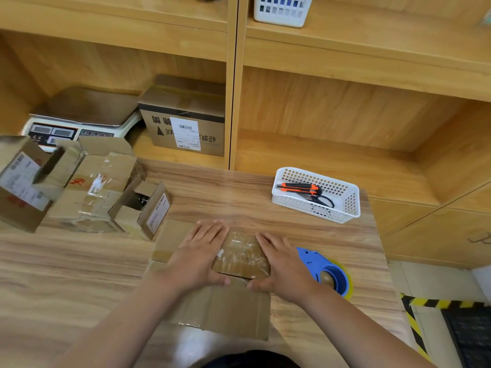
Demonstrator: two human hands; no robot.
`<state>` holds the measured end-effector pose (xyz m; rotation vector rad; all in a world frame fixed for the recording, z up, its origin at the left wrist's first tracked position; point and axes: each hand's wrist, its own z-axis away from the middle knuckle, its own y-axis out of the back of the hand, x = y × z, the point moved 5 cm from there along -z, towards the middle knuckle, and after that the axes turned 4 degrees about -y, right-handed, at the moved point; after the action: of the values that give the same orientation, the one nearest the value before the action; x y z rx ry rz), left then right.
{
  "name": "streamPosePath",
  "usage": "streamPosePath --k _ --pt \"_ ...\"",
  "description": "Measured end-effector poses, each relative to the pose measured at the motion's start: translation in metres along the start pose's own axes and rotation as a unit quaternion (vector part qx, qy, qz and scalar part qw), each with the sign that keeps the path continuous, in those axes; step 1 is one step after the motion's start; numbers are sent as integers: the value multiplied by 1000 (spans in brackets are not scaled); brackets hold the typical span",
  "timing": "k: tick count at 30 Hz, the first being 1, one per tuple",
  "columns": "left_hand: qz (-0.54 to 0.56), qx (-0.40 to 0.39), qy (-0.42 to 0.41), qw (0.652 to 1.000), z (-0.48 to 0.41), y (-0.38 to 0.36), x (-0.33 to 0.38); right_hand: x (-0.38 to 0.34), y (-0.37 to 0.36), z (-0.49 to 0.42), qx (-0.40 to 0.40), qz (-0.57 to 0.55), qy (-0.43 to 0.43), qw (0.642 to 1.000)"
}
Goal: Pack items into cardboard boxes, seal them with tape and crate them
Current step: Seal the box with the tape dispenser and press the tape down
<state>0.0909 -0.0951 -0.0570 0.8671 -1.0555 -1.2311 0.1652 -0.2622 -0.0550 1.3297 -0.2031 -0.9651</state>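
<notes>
Nearest to me, a flat cardboard sheet [228,312] lies on the wooden table [79,266]. The small cardboard box [241,254] sits on the sheet's far part, its top face covered in glossy clear tape. Left hand [202,251]: fingers straight and together, laid flat along the box's left side, thumb against the near edge. Right hand [281,266]: same posture on the right side, thumb at the near right corner. Both press flat and grasp nothing. I note a blue tape dispenser [326,269] on the table just beside the right wrist. Further right, a white basket [345,205] holds an orange utility knife [297,187] and black scissors [322,200]. Several opened cartons [106,187] stand at the table's left. A scale [79,115] and a labelled carton [186,120] sit on the shelf behind.
</notes>
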Motion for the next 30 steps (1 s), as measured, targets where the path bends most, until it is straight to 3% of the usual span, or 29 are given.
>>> streamPosePath --k 6,9,14,17,22,26,30 --pt "0 26 -44 999 1 17 8 -6 8 3 21 70 13 997" --pt "-37 114 -74 990 4 30 13 -13 14 3 90 87 30 992" --pt "-76 123 -58 988 -7 25 12 -24 27 8 229 57 59 970" --pt "-105 134 -45 984 -5 36 16 -32 32 0 235 70 40 969" --pt "-108 171 -38 979 -6 45 15 -48 37 -20 199 192 -3 961" --pt "-118 204 -24 972 -6 55 21 -49 38 -23 224 205 21 952" --pt "-110 183 -25 977 -13 49 26 -48 37 -25 228 194 26 954"
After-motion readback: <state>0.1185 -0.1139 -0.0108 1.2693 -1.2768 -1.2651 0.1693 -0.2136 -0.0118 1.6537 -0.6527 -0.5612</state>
